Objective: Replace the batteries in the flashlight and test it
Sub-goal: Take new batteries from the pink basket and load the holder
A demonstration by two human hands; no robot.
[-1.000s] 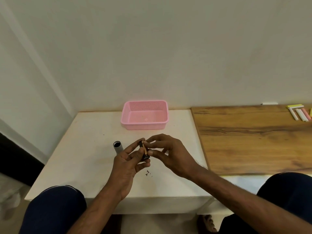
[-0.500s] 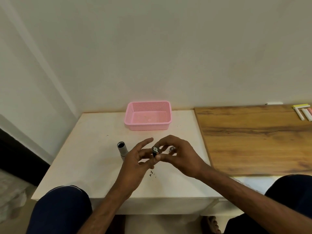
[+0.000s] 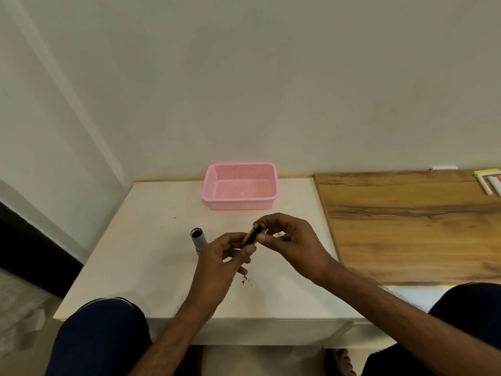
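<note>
Seemingly to work batteries loose, both hands pinch a small dark battery holder [image 3: 252, 235] above the table's [image 3: 141, 256] middle, left hand [image 3: 219, 259] gripping below, right hand [image 3: 287, 240] above, while the flashlight tube [image 3: 198, 240] stands left, open end up.

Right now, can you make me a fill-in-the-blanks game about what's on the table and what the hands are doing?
1. The basket at the back of the white table is coloured ____.
2. The grey flashlight tube lies on the table with its open end facing the ____.
3. The small black and gold battery is held by ____ hands, the left hand and the right hand.
4. Beside the white table is a surface made of ____.

Missing words: pink; wall; both; wood
</note>
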